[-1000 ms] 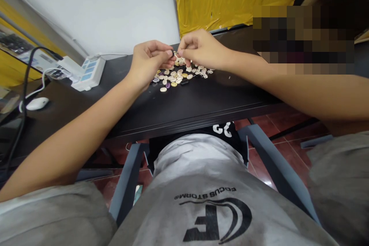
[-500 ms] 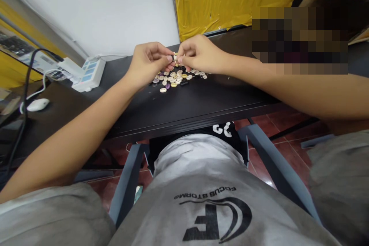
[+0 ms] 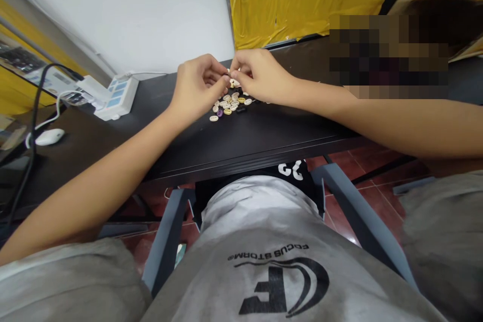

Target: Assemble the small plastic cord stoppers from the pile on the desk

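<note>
My left hand (image 3: 198, 83) is closed in a pinch above a loose pile of small oval button-like pieces (image 3: 234, 103). Facing it, my right hand (image 3: 260, 75) also pinches, thumb against forefinger. The fingertips of both hands meet over the back of the pile. Whatever sits between them is too small and covered to make out. Most pieces are cream, with some yellow; a purple piece (image 3: 220, 113) and a black piece (image 3: 241, 109) lie at the near side. Both hands hide part of the pile.
The pieces lie on a black table (image 3: 264, 131) against a white wall. A power strip (image 3: 123, 95) with plugs and a white mouse (image 3: 50, 137) are at the left. Yellow sheeting (image 3: 302, 0) hangs behind. Another person, blurred out, is at the right.
My hands have drawn closer together and shifted slightly, covering more of the pile's left and right sides. The small dark-and-pale piece seen between the fingertips before is now hidden.
</note>
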### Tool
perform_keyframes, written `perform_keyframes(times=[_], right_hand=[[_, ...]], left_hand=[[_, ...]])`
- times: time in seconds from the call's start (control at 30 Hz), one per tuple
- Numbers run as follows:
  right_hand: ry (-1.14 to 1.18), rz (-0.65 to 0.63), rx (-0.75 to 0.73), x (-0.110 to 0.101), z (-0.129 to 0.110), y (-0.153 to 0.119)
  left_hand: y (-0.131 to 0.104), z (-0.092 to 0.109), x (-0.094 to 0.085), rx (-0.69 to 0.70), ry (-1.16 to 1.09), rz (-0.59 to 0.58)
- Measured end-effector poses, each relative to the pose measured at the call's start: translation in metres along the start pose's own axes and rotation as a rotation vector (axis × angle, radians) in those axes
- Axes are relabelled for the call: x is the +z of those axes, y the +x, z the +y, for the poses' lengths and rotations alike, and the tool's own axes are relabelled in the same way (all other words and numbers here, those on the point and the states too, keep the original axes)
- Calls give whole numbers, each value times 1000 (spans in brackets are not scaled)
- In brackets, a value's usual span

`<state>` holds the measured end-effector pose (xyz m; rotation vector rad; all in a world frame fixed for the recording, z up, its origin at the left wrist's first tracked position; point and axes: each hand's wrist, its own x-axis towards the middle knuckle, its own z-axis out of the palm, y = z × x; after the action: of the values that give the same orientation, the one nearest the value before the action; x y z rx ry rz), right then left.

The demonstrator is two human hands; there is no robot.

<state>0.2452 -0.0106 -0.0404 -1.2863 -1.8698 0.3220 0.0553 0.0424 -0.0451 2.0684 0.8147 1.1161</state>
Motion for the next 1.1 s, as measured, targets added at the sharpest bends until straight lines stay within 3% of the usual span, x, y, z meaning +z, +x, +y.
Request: perform_keyframes(times=[0.13,0.3,0.83,1.1], right_hand=[[172,-37,85,-4,-7,2],[71,0,25,-9,-5,5],[-194,-104,-78,-13,6,7],[-258,-181,-141,-16,10,8]], left_hand=[[2,4,0,13,-34,32],[6,6,-5,-22,-56,11],[7,-2,-2,-91,-177,-24],[4,-10,-6,-22,-75,-91]])
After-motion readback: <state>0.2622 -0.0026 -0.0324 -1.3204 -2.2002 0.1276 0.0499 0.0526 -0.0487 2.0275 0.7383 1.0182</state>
